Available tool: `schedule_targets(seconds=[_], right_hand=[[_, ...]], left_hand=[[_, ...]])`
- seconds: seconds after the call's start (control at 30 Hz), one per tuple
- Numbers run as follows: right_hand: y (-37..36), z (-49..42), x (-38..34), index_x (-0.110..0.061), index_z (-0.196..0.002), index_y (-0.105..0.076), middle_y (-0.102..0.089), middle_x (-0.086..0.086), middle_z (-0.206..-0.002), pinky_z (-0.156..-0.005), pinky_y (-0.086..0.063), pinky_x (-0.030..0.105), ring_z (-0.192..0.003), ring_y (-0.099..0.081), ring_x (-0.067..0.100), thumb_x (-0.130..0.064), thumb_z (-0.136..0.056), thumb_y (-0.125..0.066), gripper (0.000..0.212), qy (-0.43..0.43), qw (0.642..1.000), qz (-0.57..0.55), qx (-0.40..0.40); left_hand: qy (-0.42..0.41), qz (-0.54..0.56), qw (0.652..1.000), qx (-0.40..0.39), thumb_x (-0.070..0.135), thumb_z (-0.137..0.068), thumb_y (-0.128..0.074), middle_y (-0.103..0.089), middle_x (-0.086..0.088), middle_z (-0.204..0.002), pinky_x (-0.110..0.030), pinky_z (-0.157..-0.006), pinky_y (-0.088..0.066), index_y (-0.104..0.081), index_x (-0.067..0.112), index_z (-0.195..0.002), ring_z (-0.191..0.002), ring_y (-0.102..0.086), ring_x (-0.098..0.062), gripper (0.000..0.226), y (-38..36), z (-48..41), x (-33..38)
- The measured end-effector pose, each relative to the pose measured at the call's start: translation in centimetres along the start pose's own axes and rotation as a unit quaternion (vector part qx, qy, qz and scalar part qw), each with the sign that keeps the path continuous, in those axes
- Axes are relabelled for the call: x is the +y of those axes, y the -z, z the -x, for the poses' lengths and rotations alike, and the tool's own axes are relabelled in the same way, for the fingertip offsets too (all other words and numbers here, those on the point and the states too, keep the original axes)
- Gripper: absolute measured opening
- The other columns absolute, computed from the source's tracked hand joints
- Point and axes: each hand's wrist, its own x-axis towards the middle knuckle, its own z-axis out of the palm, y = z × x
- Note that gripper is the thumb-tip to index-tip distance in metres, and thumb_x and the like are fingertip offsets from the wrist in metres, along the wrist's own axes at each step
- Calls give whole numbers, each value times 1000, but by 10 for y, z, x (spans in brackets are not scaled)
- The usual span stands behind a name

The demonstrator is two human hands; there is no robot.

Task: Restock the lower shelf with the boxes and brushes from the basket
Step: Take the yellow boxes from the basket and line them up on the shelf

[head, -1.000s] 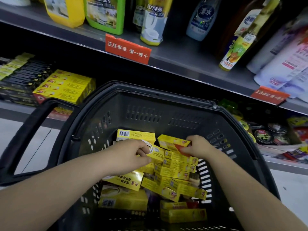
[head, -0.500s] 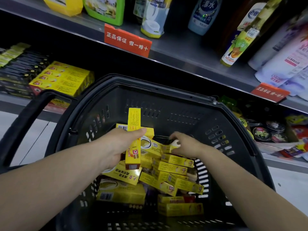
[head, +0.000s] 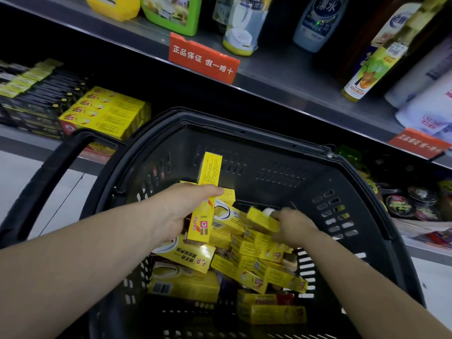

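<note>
Boxes (head: 254,272) still lay heaped in the black basket (head: 244,129), but things had changed from a second earlier, when both my hands were down in the pile. My left hand (head: 176,214) had since pulled a slim yellow box (head: 209,167) free and stood it on end. It was clamped between thumb and fingers, its top risen toward the far wall of the basket and its lower end just above the heap. My right hand (head: 293,228) had shifted left across the pile and curled round a shorter yellow box (head: 260,220). This one was tilted, with something white at its far end; blur kept me from telling whether that was a brush or part of the carton. It looked barely lifted, close against its neighbours.

I judged this the pick-up stage: one box ready to travel, a second being gathered. Most stock remained in the basket, so the job was early. The lower shelf (head: 19,140) held a stack of matching yellow boxes (head: 105,113) at far left, beyond the basket handle (head: 95,136), and that seemed the place for the upright box. The handle stood between box and stack, so I would have lifted clear first.
</note>
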Motion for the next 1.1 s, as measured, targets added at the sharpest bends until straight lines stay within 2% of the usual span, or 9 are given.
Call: schedule_targets(seconds=[0.13,0.3,0.4,0.47,0.63,0.73,0.87,1.0,1.1], right_hand=[[47,37,-33,-23,-90,-66,-72,2,-88,-78,-55,42,-85,-70,26,-21,-82,-68,8,31,889,-456,-9],[69,63,-75,-25,-104,-67,-70,-2,-101,-65,-56,20,-74,-66,4,-29,-94,-54,17,140,816,-560,-35],[69,60,-72,-30,-108,-64,-69,-6,-103,-78,-55,22,-82,-66,5,-23,-99,-44,23,154,796,-581,-72],[62,47,-55,-28,-109,-64,-69,-5,-107,-84,-53,23,-92,-66,8,-17,-99,-43,25,145,810,-564,-68],[0,1,0,-16,-136,-42,-52,11,-134,-86,-48,30,-108,-56,19,-7,-87,-56,52,11,970,-242,5],[-50,-3,14,-25,-149,-15,-45,12,-138,-85,-47,32,-115,-52,26,-8,-86,-57,78,-20,986,-140,-94],[-65,-8,13,-32,-148,-20,-34,10,-139,-97,-40,38,-124,-38,29,-30,-87,-62,74,16,998,30,-49],[-34,-1,-4,-20,-133,-45,-43,4,-128,-84,-46,34,-115,-50,25,-39,-81,-68,60,-9,999,10,-35],[23,10,-23,-16,-81,-61,-59,-3,-80,-65,-44,26,-73,-61,14,-35,-81,-65,19,-15,971,-237,24]], left_hand=[[-21,8,999,-25,29,-80,-71,-70,-14,-101,-45,-85,-52,-63,12,-99,-95,-65,-33,27,-2,1,-1],[-47,11,997,-66,33,-82,-67,-73,-13,-96,-38,-73,-56,-62,10,-108,-87,-70,-28,35,-4,1,-5],[-62,2,997,-41,29,-79,-71,-74,-12,-88,-35,-64,-55,-61,12,-99,-78,-71,-25,28,-1,-2,-6],[-63,-2,997,-37,25,-77,-74,-75,-10,-80,-31,-58,-55,-62,14,-92,-70,-72,-22,22,1,-4,-6],[-64,-29,997,-35,24,-76,-75,-76,-6,-80,-34,-68,-55,-67,16,-88,-77,-71,-22,16,2,-9,-9],[-64,-35,997,-30,25,-76,-75,-75,-7,-83,-39,-80,-55,-68,17,-89,-82,-71,-24,17,3,-10,-8],[-72,-37,996,-30,26,-76,-75,-76,-6,-82,-41,-83,-54,-67,19,-87,-82,-71,-24,16,2,-9,-7],[-79,-36,996,-27,29,-74,-77,-75,-6,-89,-36,-74,-54,-63,18,-99,-84,-70,-22,30,1,-4,-2],[-93,-40,994,-29,34,-74,-76,-74,-4,-92,-34,-71,-53,-60,19,-107,-85,-70,-20,40,7,1,6]])
